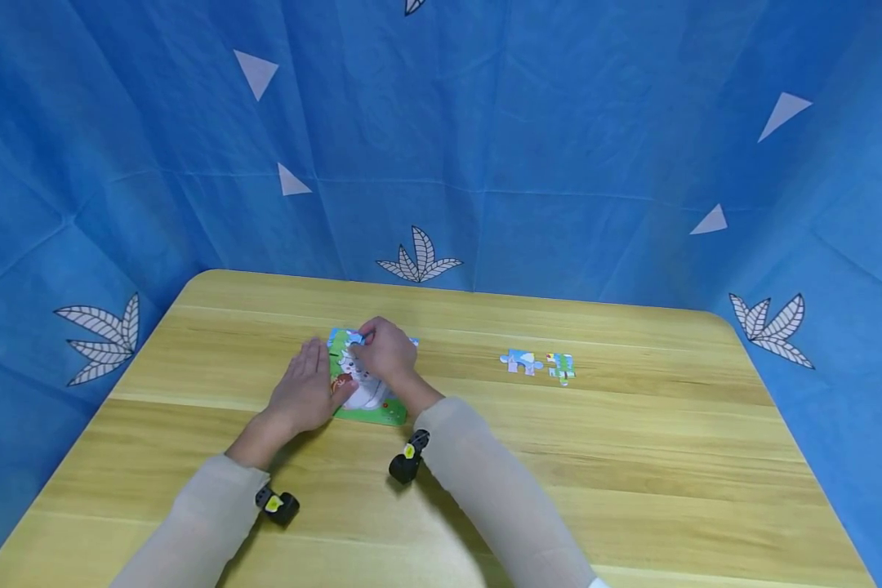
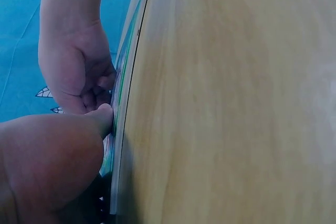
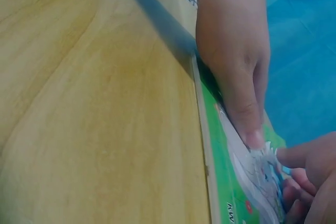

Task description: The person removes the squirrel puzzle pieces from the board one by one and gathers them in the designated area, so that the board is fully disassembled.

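A picture puzzle with a white animal on green grass lies flat on the table, left of centre. My left hand rests along its left side, fingers straight, thumb reaching onto the picture. Over the puzzle's upper part, my right hand has its fingers curled and thumb bent in. In the right wrist view a small bluish puzzle piece shows between that thumb and fingers, pinched, at the picture's surface. Most of the piece is hidden by the right hand. The left thumb presses the picture beside it.
Two loose puzzle pieces lie to the right of the hands: a blue and pink one and a greener one, close together. The wooden table ends at a blue cloth hung behind and at the sides.
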Action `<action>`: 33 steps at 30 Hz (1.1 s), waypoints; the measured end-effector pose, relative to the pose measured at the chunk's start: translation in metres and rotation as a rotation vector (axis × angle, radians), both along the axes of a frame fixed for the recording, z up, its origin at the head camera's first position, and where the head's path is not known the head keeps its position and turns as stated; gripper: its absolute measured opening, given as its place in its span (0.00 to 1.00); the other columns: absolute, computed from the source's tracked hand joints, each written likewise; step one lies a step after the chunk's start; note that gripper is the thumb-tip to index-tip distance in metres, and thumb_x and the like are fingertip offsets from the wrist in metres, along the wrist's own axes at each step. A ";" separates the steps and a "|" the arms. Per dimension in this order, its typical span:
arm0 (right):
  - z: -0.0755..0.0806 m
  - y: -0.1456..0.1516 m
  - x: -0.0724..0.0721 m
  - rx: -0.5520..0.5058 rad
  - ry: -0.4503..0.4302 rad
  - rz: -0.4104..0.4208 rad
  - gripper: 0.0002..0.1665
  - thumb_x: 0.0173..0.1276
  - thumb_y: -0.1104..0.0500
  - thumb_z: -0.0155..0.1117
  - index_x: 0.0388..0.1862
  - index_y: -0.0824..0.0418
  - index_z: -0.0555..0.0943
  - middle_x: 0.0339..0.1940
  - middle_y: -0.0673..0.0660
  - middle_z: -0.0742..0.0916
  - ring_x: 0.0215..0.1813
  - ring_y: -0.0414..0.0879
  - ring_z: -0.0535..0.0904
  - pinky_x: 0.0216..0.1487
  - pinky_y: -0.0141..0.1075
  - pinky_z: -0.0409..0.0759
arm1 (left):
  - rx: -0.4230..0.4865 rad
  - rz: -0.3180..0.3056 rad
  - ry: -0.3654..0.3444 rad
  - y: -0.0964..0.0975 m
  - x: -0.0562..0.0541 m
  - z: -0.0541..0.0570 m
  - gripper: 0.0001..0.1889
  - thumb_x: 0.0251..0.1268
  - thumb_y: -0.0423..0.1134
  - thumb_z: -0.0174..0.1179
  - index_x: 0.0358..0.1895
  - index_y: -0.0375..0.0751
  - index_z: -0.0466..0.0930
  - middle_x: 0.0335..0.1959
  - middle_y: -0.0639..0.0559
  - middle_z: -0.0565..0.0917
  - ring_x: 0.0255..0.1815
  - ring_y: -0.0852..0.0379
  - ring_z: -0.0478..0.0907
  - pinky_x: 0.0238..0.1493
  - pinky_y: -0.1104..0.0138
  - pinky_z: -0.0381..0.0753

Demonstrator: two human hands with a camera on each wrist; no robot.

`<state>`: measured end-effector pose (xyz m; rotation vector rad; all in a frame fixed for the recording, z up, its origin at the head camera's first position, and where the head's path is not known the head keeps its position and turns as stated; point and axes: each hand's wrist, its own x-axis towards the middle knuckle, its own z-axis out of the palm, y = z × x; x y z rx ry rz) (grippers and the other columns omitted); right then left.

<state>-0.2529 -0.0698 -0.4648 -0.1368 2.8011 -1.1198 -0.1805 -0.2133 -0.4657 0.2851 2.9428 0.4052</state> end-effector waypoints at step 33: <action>-0.006 0.006 -0.006 -0.327 -0.017 -0.067 0.03 0.70 0.58 0.70 0.40 0.53 0.88 0.32 0.45 0.87 0.35 0.38 0.80 0.40 0.33 0.78 | 0.008 0.007 -0.017 0.000 -0.002 -0.004 0.45 0.81 0.55 0.46 0.75 0.13 0.41 0.78 0.20 0.42 0.81 0.28 0.38 0.79 0.41 0.44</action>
